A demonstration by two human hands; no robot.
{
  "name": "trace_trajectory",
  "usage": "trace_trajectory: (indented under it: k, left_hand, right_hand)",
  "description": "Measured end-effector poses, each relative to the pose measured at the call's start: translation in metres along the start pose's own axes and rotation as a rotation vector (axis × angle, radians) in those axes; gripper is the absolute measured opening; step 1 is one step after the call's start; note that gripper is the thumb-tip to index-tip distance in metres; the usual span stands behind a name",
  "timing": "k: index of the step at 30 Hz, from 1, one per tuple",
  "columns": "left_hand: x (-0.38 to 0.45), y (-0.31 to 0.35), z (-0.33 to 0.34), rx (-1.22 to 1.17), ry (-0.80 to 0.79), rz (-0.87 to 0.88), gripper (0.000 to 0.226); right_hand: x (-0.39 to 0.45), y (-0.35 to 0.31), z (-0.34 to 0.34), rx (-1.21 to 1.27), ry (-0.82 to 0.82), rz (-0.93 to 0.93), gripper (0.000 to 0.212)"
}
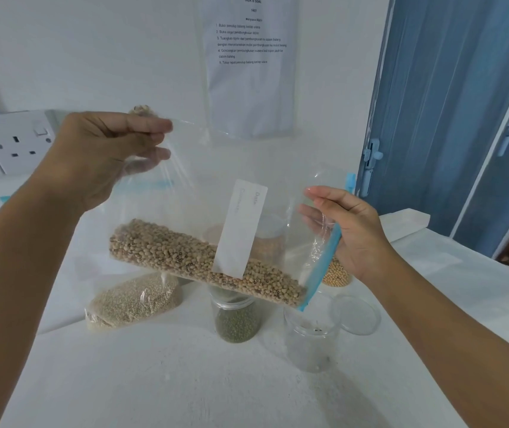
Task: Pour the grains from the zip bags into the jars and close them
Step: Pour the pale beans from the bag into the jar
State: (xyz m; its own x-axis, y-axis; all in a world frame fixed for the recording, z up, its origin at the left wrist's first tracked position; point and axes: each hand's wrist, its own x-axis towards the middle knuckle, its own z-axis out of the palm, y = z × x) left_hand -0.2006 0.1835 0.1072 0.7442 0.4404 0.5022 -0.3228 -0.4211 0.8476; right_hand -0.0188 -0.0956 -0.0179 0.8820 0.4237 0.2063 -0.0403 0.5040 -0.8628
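Note:
A clear zip bag [204, 261] of black-eyed beans hangs tilted over the table, its blue zip end low at the right. My left hand [108, 149] pinches the bag's upper left corner high up. My right hand [349, 233] grips the blue zip edge just above an open clear jar [312, 338]. A few beans lie inside that jar. Its lid [356, 315] lies flat on the table to the right.
A jar of green grains [236, 321] stands left of the open jar. A bag of small pale grains [133, 299] lies at the left. A jar of yellow beans [336, 274] and another jar stand behind. A wall socket [15, 143] is at the left.

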Motion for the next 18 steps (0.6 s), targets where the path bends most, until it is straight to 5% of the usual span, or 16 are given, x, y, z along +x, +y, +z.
trace_trajectory:
  k: [18]
  left_hand:
    - [0.0018, 0.0075, 0.0042, 0.015, 0.011, 0.011, 0.016]
  right_hand:
    - [0.0004, 0.0031, -0.0027, 0.022, -0.010, 0.005, 0.019]
